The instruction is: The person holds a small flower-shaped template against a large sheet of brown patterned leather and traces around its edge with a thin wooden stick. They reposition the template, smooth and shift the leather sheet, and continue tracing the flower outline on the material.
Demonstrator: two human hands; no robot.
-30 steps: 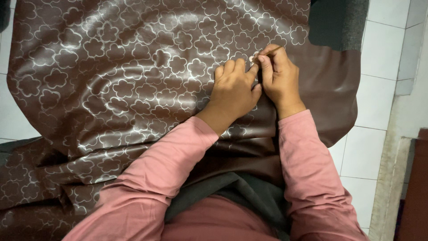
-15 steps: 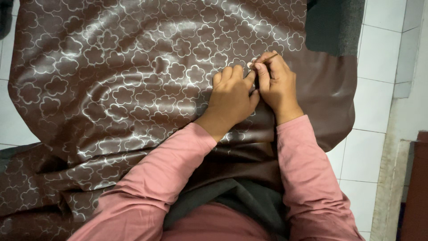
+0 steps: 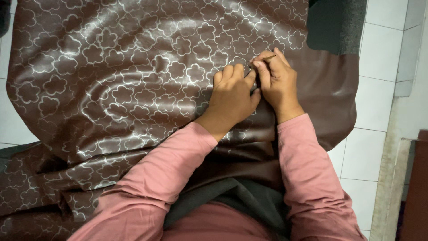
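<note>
A brown cloth (image 3: pixel 133 89) with pale flower outlines lies spread over the tiled floor (image 3: pixel 379 111). At its right part, the right hand (image 3: pixel 278 82) pinches a thin tool (image 3: pixel 264 58); the left hand (image 3: pixel 232 96) presses the cloth beside it. Most outlines look finished.

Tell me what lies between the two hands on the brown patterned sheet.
Nothing, in the head view: the left hand and right hand touch at the fingertips, resting on the brown patterned sheet. The right hand pinches a thin stick-like tool.

Thin tool (image 3: pixel 264 59) tip hidden btwn hands; brown cloth (image 3: pixel 111 89) cut off at top/left edges.
</note>
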